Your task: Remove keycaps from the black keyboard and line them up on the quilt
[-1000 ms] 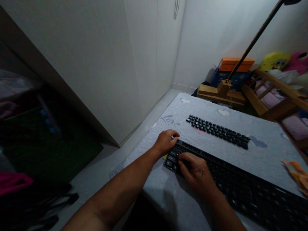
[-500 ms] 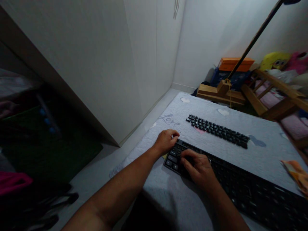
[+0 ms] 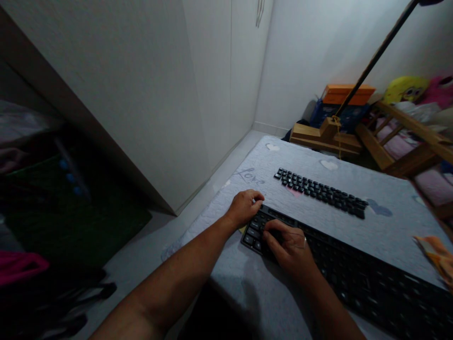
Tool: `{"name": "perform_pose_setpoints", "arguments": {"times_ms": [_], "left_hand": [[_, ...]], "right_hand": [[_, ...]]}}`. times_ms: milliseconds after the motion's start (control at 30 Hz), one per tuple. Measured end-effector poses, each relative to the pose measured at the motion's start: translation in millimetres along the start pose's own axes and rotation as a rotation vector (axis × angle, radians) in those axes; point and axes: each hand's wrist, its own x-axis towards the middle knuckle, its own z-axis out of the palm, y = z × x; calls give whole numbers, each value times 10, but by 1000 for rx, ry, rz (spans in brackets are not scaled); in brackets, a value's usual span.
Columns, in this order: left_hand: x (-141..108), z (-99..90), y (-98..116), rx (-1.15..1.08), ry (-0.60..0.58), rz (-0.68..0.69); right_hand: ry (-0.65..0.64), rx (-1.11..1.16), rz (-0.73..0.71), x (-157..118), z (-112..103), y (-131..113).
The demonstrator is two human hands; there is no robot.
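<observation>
A black keyboard [image 3: 354, 264] lies at a slant on the padded cloth in front of me. My left hand [image 3: 244, 208] is closed around its upper left corner, thumb and fingers at the edge. Over the left part of the keys, my right hand [image 3: 288, 243] has thumb and forefinger pinched together, low against the board; whatever is between the fingertips is hidden. Large keys [image 3: 252, 233] show at the left end, and darker areas without clear keys lie to the right of the hand. Beyond the board, loose black keycaps [image 3: 322, 192] are laid out in rows.
The pale quilted cloth [image 3: 392, 236] covers the surface. An orange cloth-like item [image 3: 437, 262] lies at the right. Behind stand a wooden base [image 3: 325, 134] with a slanted pole, an orange box [image 3: 348, 94] and a wooden frame [image 3: 410, 125]. A tall pale cupboard [image 3: 159, 94] rises at the left.
My right hand has shifted slightly left along the keyboard, still pinched. My left hand keeps its place at the corner.
</observation>
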Motion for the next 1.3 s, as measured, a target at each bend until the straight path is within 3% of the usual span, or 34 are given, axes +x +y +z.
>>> {"name": "perform_pose_setpoints", "arguments": {"times_ms": [333,800,1100,1300], "left_hand": [[-7,-9,7,-4,-10,-12],[-5,-11,25,-1,-6,-15],[-9,-15,27,4,-12,-13],[-11,-18,25,-2,-6,-11]], "right_hand": [[-24,13,92,76,26,-43],[-50,30,93,109,76,-82],[-15,-45,8,111,93,-57],[5,-48,26,115,120,-44]]}}
